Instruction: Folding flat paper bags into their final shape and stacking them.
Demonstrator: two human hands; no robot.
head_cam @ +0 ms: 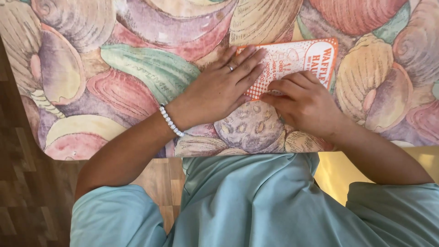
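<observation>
On the tabletop with its seashell pattern, the left hand, a bead bracelet at its wrist, lies flat with fingers pressed together on the left end of an orange and white paper sheet. The right hand curls its fingers onto the sheet's near edge, seemingly pressing a crease; a firm, even press along that edge seems called for

2 hands flat (fingers forward)

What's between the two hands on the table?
In the head view, the orange and white paper lies between the left hand and right hand; both rest on it.
</observation>
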